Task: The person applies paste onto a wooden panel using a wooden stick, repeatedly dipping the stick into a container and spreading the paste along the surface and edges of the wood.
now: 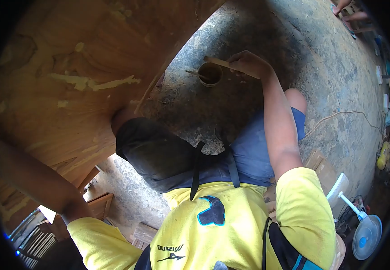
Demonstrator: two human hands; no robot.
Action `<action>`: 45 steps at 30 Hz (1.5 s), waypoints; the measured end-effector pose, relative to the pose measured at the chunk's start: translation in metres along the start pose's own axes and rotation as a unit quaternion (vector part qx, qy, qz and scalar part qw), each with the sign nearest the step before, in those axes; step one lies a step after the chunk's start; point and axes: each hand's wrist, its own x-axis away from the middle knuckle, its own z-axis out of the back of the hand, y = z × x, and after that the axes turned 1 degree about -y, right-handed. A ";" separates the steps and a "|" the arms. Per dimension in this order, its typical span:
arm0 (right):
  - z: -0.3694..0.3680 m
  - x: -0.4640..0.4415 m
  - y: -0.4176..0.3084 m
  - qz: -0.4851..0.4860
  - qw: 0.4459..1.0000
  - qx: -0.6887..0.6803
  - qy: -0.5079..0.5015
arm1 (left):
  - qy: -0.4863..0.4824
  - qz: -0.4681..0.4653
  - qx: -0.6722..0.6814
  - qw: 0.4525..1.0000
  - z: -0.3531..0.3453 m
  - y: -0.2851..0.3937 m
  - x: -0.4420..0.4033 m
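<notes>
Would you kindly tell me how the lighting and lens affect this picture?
Head view: fisheye distortion bends the scene inside a black border; pale glare brightens the floor beside the wooden panel; deep shadow surrounds much of the container; the left forearm fades into darkness.

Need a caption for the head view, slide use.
Right hand holds a flat wooden stick near a small tub; left arm extends along a pale-patched wooden panel.
</notes>
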 end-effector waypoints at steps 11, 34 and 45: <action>-0.070 -0.066 0.007 0.021 0.930 -0.354 0.095 | 0.015 -0.026 -0.026 0.999 -0.014 -0.018 -0.022; -0.201 -0.160 -0.030 0.057 0.817 -0.468 0.332 | 0.057 -0.080 -0.049 0.994 -0.040 -0.042 -0.088; -0.201 -0.164 -0.044 0.055 0.801 -0.486 0.345 | 0.177 -0.178 0.005 0.968 -0.051 -0.044 -0.113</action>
